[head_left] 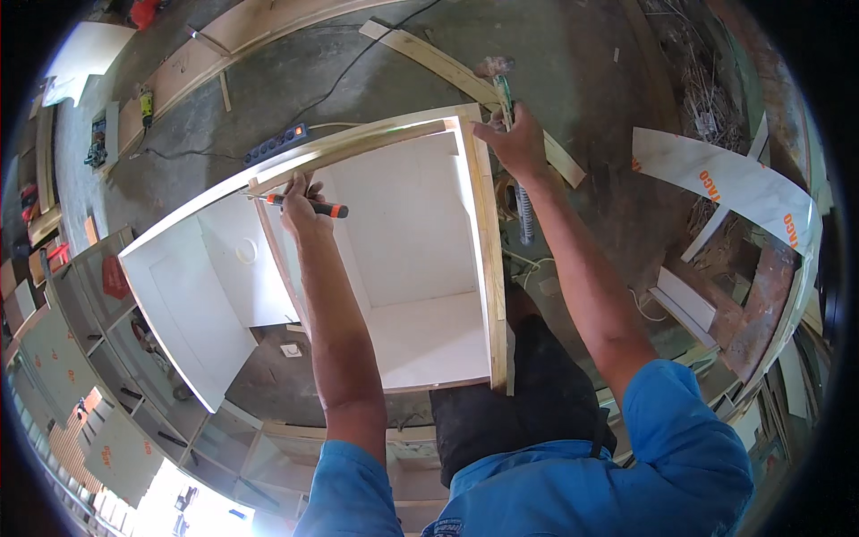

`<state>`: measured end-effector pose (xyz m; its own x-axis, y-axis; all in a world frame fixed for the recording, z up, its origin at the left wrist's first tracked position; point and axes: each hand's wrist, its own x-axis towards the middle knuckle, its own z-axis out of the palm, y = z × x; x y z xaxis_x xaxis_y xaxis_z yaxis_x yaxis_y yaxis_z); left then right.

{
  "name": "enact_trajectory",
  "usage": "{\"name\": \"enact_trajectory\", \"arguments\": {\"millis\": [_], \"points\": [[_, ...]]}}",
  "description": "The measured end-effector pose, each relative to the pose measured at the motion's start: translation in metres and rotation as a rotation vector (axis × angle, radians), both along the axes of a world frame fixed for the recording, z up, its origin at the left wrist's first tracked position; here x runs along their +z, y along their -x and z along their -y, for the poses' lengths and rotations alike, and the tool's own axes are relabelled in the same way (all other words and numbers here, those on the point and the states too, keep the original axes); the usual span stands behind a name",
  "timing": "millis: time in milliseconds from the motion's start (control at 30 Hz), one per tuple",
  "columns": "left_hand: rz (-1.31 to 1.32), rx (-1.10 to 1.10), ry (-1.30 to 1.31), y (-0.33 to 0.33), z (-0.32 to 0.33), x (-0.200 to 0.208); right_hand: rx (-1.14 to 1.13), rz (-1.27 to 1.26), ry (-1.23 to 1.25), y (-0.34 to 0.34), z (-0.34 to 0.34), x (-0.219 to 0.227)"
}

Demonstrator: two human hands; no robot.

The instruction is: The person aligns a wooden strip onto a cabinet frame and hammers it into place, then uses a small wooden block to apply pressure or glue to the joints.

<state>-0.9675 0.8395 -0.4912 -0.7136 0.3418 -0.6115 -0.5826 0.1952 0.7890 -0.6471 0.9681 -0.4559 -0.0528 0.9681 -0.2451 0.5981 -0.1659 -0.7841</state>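
My left hand [302, 204] is closed around a screwdriver [331, 210] with an orange and black handle. Its thin metal shaft points left, over the joint where a divider meets the wooden front rail. Upper right of it, my right hand [519, 141] grips a hammer [503, 89] close to its head, above the cabinet's corner. A grey ridged length [524, 215] shows below that hand; I cannot tell whether it belongs to the hammer. Under both hands lies an open cabinet carcass [488, 242] with white inner panels and pale wooden edges.
A blue power strip [276, 143] with a cable lies along the cabinet's far edge. Beyond it a wooden plank [438, 64] rests on the concrete floor. At right is a white printed board [725, 179]; at left stand shelf units [134, 349] and a green power tool [146, 106].
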Motion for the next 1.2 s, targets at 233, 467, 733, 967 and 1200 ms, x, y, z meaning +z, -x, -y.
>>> {"name": "enact_trajectory", "arguments": {"millis": [233, 467, 733, 967, 1200], "points": [[-0.003, -0.012, 0.007, -0.002, -0.003, -0.003, 0.088, 0.128, -0.035, 0.018, -0.001, 0.0], [0.017, -0.056, 0.067, -0.01, -0.011, -0.002, 0.1, 0.203, -0.131, 0.023, 0.003, -0.009], [0.031, -0.004, 0.012, -0.02, -0.018, 0.003, 0.082, 0.279, -0.15, 0.032, 0.015, -0.006], [-0.025, -0.061, 0.119, -0.017, -0.023, 0.001, 0.072, 0.336, -0.18, 0.043, 0.015, 0.001], [-0.011, 0.007, 0.072, -0.022, -0.026, -0.005, 0.102, 0.448, -0.246, 0.042, 0.016, -0.003]]}}
